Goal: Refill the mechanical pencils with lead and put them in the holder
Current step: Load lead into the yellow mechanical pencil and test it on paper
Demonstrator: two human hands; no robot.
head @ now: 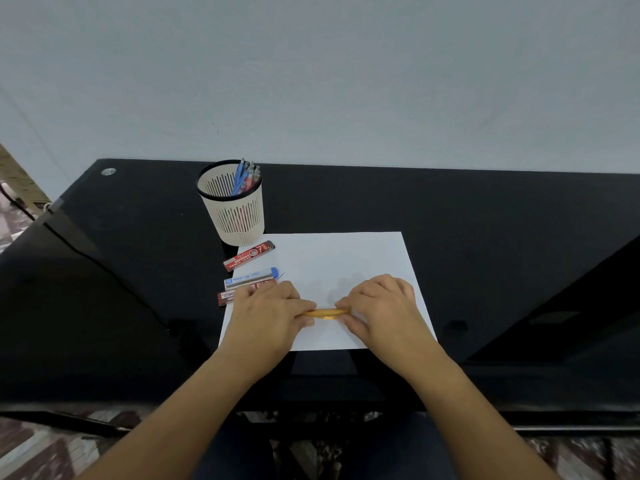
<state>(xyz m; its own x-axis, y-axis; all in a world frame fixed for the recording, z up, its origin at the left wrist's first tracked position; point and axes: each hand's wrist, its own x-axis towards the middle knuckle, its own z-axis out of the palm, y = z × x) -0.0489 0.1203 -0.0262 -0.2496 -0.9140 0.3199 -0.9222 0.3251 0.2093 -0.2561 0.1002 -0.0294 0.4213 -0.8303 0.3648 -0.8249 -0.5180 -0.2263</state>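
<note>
An orange mechanical pencil (pixel 325 312) lies level just above the white sheet of paper (pixel 332 261). My left hand (pixel 268 311) grips its left end and my right hand (pixel 381 306) pinches its right end; both ends are hidden by my fingers. A cream slotted holder (pixel 235 216) with a black rim stands upright at the sheet's far left corner, with several blue and red pencils (pixel 244 176) in it. A red lead case (pixel 248 256), a clear blue-capped lead tube (pixel 251 278) and a second red lead case (pixel 227 297) lie left of the sheet.
The black glass desk (pixel 485 237) runs to a pale wall behind. A dark cable (pixel 104 268) crosses the desk's left side. A round metal fitting (pixel 108 171) sits in the far left corner. Patterned floor shows below the near edge.
</note>
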